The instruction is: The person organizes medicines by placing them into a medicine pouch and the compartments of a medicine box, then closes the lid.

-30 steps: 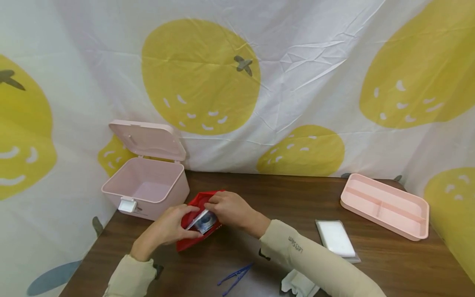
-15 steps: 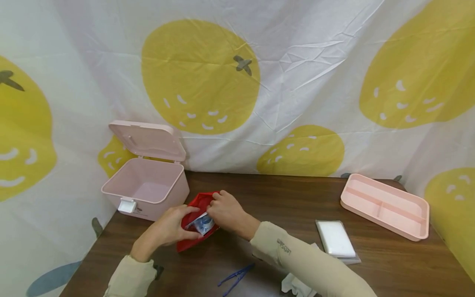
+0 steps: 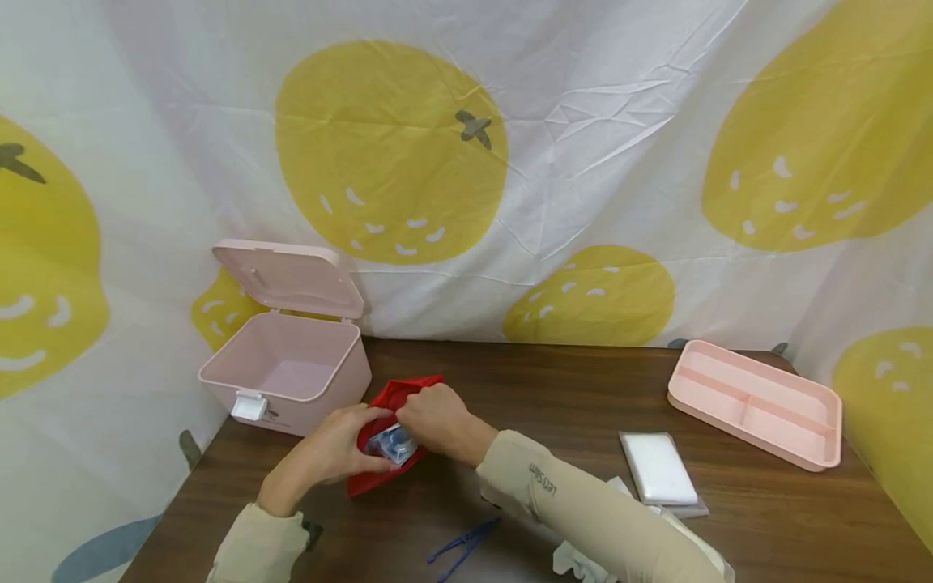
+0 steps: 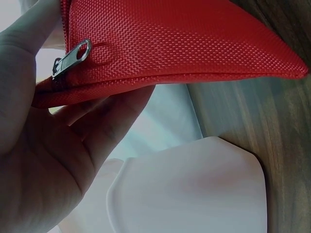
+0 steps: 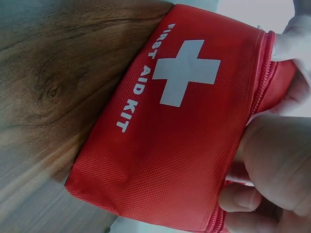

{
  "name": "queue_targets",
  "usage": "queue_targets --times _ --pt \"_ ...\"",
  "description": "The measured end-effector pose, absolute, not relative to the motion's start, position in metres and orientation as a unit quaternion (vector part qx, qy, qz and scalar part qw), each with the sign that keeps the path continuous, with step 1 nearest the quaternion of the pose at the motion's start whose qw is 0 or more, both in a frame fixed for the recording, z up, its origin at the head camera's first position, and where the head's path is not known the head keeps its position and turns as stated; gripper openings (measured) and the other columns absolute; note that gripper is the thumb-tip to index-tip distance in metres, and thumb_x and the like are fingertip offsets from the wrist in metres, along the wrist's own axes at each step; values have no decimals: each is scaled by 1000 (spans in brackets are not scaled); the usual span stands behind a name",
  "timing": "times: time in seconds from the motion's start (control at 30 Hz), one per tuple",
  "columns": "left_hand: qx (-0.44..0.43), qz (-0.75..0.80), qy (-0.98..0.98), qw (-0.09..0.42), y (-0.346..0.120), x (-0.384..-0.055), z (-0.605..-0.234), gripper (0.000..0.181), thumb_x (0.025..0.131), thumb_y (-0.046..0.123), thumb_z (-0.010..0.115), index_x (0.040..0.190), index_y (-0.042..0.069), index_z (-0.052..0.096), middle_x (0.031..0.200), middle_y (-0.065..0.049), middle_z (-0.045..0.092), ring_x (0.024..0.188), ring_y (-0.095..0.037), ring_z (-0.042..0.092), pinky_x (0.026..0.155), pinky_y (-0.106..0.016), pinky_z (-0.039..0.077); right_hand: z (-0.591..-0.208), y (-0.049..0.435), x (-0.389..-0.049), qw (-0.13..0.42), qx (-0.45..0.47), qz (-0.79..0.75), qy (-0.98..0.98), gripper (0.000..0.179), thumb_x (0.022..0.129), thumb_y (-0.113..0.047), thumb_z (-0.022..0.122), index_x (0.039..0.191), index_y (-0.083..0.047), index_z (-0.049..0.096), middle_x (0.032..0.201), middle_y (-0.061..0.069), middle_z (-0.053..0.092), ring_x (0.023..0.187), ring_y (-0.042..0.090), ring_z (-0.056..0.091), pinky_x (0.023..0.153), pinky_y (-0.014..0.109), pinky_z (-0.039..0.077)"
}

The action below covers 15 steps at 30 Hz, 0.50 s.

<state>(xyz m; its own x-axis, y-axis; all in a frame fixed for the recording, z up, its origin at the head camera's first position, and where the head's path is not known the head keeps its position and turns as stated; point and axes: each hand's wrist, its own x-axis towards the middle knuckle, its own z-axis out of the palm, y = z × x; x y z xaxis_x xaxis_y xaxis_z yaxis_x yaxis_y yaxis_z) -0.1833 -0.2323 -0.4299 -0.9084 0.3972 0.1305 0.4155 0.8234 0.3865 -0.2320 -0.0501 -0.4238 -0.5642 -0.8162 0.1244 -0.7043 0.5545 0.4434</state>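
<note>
A red zippered first aid pouch (image 5: 141,126) with a white cross stands unzipped left of centre, its mouth toward me in the head view. Inside shows a clear plastic packet (image 3: 392,444) with blue and white contents. My left hand (image 3: 338,445) holds the pouch's left end, thumb and fingers spread around the mouth, near the metal zipper pull (image 4: 72,59). My right hand (image 3: 440,421) is curled at the right end of the mouth. In the right wrist view its thumb (image 5: 272,155) reaches in past the zipper edge and its fingers bend at the rim; the thumb tip is hidden.
Behind the pouch at left stands a pink box (image 3: 291,356) with raised lid. Blue tweezers (image 3: 466,546) lie in front. Right of my forearm are a white wrapped pad (image 3: 659,470) and crumpled white material (image 3: 579,561). A divided pink tray (image 3: 754,405) sits far right.
My right hand has moved left and deeper over the pouch's mouth, covering more of the packet, which has shifted slightly left. The left hand keeps its hold.
</note>
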Motion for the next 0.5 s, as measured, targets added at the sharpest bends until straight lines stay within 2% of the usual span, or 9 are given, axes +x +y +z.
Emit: queue_targets --times 0.2,0.3,0.5 --pt "-205 -209 -956 10 -232 -184 -428 67 72 35 88 125 1 63 116 -12 67 102 -28 63 95 -49 51 -424 -51 -233 158 449 -188 -859 14 94 -27 64 97 -26 77 98 -4 65 64 14 63 54 25 52" --pt "-208 -208 -956 11 -231 -184 -427 67 72 34 87 124 0 63 115 -11 67 102 -28 63 95 -49 51 -424 -52 -234 152 449 -191 -860 14 94 -27 63 98 -26 77 100 -4 64 64 14 62 53 25 52" --pt "-207 -208 -956 15 -233 -184 -429 67 72 35 87 124 0 64 117 -13 67 103 -30 63 95 -49 51 -419 -47 -234 147 457 -196 -855 20 94 -29 64 111 -23 72 99 -6 69 68 14 65 58 26 55"
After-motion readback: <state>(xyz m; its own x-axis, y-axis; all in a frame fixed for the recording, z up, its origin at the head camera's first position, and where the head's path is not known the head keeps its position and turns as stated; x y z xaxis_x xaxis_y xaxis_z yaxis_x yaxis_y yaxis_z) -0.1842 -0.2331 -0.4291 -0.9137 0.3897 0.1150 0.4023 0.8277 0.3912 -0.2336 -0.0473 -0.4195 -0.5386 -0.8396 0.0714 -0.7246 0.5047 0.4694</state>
